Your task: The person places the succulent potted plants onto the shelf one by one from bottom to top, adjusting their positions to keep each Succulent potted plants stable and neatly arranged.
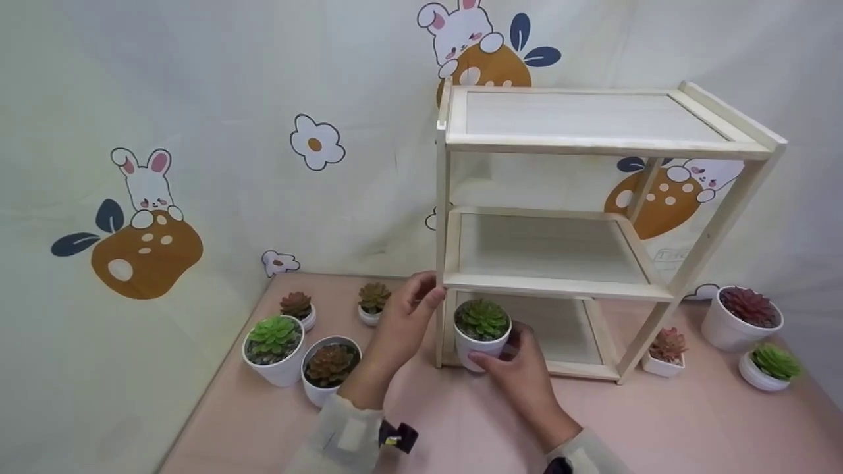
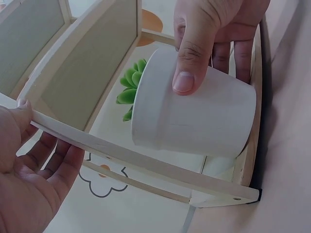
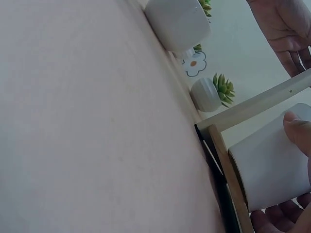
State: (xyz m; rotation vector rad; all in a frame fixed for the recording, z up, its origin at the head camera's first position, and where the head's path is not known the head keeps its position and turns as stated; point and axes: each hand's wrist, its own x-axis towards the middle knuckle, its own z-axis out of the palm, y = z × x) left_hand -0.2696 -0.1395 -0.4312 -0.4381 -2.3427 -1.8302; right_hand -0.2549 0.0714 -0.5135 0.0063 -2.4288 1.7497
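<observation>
My right hand (image 1: 527,372) grips a white pot (image 1: 471,343) with a green succulent (image 1: 484,318), thumb on the near side and fingers round the far side. This pot is at the left front of the wooden shelf rack's (image 1: 560,290) lowest tier. In the right wrist view the white pot's (image 3: 272,162) base is right at the bottom rail (image 3: 227,170). My left hand (image 1: 400,321) holds the rack's left front post (image 1: 442,217) at about middle-tier height. The left wrist view shows its thumb (image 2: 22,114) and fingers on opposite sides of that post.
Left of the rack stand potted succulents: bright green (image 1: 273,349), brown (image 1: 331,365), and small reddish (image 1: 296,305) and olive (image 1: 374,299) ones. To its right are a dark red (image 1: 741,322), a pink (image 1: 666,352) and a small green one (image 1: 769,365). A printed cloth (image 1: 369,210) hangs behind.
</observation>
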